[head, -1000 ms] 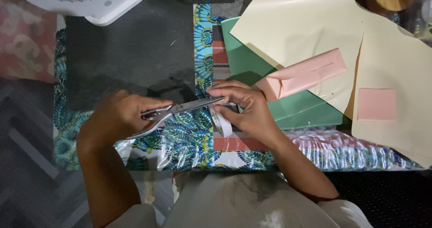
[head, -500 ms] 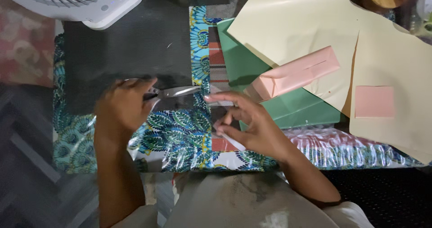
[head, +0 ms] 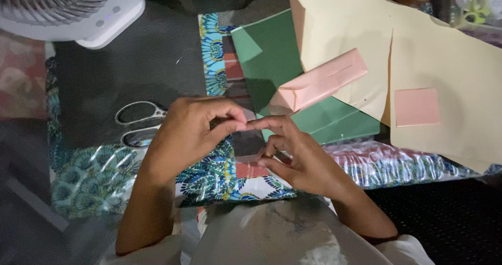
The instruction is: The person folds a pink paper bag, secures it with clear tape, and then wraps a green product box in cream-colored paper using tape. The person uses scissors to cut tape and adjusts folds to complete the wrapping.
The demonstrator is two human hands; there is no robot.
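My left hand [head: 191, 134] and my right hand [head: 300, 158] meet fingertip to fingertip over the patterned cloth [head: 209, 171]. Between them they pinch a small pale strip of tape [head: 247, 116], mostly hidden by the fingers. Metal scissors [head: 137, 123] lie flat on the dark mat [head: 130, 71], just left of my left hand, with nothing holding them. A folded pink paper envelope [head: 319, 81] rests just beyond my right hand, on a green sheet [head: 272, 56].
Two large cream paper sheets [head: 455, 66] overlap at the right, with a small pink square [head: 417, 107] on one. A white fan [head: 73, 9] stands at the far left. Crinkled plastic covers the cloth along the near edge.
My left hand has put the scissors down on the dark mat and come right to meet my right hand. Both now pinch the cut strip. The view has shifted a little.
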